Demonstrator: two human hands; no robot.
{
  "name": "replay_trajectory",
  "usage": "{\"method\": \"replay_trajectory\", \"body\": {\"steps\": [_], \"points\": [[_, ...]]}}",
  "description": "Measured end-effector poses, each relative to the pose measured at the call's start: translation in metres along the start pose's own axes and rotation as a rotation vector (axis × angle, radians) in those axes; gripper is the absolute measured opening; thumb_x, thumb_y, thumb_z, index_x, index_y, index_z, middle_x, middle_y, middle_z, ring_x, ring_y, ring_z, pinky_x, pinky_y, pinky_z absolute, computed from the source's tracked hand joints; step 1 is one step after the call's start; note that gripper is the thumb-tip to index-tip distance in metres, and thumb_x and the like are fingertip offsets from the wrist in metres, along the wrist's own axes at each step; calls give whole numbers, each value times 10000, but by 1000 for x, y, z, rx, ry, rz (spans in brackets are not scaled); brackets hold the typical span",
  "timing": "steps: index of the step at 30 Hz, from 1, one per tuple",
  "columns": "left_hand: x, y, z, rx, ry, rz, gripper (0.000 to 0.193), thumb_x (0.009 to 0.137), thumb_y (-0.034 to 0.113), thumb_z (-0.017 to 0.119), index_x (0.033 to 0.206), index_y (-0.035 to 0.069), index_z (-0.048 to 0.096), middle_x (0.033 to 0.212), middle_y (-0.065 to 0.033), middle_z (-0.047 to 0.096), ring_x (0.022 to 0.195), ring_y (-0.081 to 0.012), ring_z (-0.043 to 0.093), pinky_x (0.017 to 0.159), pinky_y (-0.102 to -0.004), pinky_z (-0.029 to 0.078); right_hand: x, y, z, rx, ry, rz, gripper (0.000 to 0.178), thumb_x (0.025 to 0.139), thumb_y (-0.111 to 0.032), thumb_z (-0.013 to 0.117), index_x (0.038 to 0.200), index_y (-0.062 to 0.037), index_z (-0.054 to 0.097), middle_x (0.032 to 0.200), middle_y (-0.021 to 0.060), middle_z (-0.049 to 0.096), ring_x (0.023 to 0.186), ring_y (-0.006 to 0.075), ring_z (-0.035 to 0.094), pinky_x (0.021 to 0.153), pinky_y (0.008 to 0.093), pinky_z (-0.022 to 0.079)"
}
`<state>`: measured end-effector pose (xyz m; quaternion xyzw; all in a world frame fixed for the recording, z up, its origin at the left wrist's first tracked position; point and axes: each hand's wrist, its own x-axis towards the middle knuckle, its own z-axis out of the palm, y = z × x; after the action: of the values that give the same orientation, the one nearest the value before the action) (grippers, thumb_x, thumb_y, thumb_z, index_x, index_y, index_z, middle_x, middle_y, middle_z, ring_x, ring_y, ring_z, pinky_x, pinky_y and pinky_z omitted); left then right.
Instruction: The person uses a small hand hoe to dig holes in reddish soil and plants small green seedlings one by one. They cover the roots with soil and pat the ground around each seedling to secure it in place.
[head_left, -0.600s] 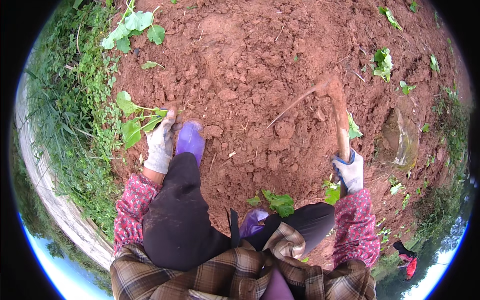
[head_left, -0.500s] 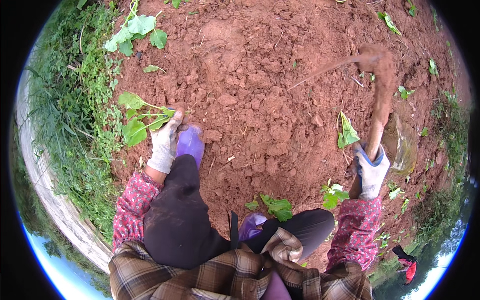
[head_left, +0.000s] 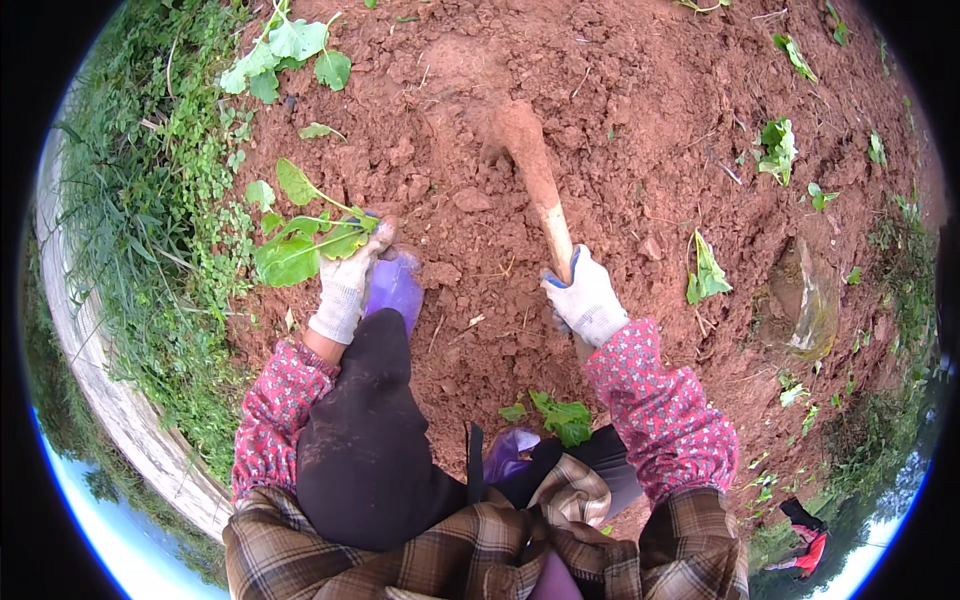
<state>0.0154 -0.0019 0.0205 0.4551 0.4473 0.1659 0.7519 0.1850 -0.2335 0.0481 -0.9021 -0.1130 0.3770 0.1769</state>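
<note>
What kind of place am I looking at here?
Most likely an outdoor vegetable plot or field bed. Loose red soil is dotted with planted seedlings, the right hand works a soil-caked hoe, and a grassy verge borders it.

Count, head view:
- Gloved hands: 2, left hand (head_left: 345,290) and right hand (head_left: 587,300).
- Hoes: 1, hoe (head_left: 535,175), blade in the soil.
- Bunches of seedlings held: 1, bunch (head_left: 300,235).
- Purple boots: 2, one (head_left: 397,285), other (head_left: 508,452).
- Seedlings set in the red soil: at least 5; far ones too small to count.
</note>
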Motion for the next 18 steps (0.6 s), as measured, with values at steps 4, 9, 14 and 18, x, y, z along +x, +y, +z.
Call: {"method": "replay_trajectory", "body": {"steps": [4, 9, 14, 18], "points": [[10, -7, 1, -22, -85, 45, 247, 839, 62, 686, 1066, 6, 608, 949, -54, 665, 818, -149, 641, 664, -285, 535, 15, -23, -16, 281, -260, -56, 384, 816, -281, 670, 942, 6, 448, 741, 208, 624, 722, 362, 652, 639, 419, 518], [73, -31, 5, 191, -240, 111, 284, 873, 126, 657, 1130, 25, 591, 990, -45, 646, 861, -142, 624, 723, -293, 518, 38, -22, 14, 281, 58, -22, 350, 803, -242, 672, 1011, -22, 495, 807, 223, 643, 777, 406, 640, 674, 424, 513], [133, -69, 11, 830, -451, 375, 323, 897, 218, 633, 1157, 34, 578, 1046, -53, 648, 910, -157, 614, 805, -316, 483, 9, 25, 55, 400, 171, -5, 377, 781, -227, 706, 1055, -44, 522, 816, 200, 658, 795, 365, 666, 680, 387, 524], [147, -60, 48, 1294, -484, 821, 309, 879, 266, 614, 1112, 65, 596, 1053, -85, 638, 955, -233, 596, 835, -369, 451, 3, 31, 64, 455, 222, -25, 386, 771, -202, 714, 1068, -45, 525, 808, 190, 659, 769, 342, 676, 659, 379, 527]]}}
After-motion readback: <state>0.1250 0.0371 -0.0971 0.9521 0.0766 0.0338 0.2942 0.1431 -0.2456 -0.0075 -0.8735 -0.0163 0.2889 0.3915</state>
